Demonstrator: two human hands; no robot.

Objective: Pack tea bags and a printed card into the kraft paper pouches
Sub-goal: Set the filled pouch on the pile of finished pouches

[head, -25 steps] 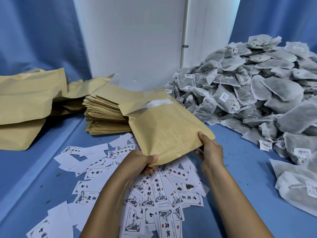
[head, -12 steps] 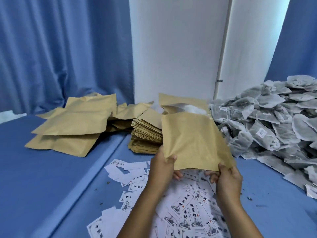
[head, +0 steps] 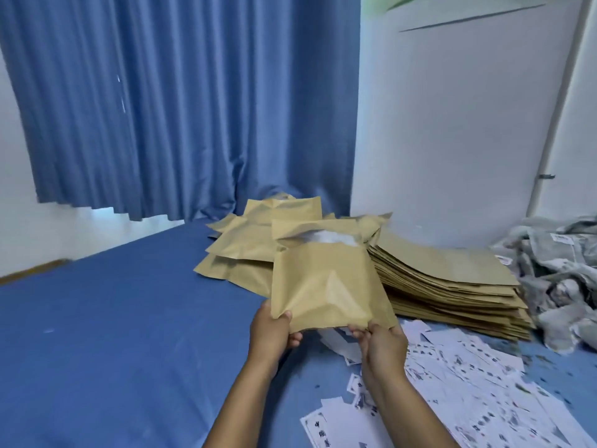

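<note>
My left hand (head: 269, 331) and right hand (head: 382, 349) pinch the bottom corners of a bulging kraft pouch (head: 326, 279) (white showing inside), held upright above the blue table (head: 122, 334), mouth pointing up and away.

Light was soft, even and cool, with faint shadows. Motion blur smeared the printed cards (head: 478, 376) right of the grip. Wide-angle distortion bent the edges.
</note>
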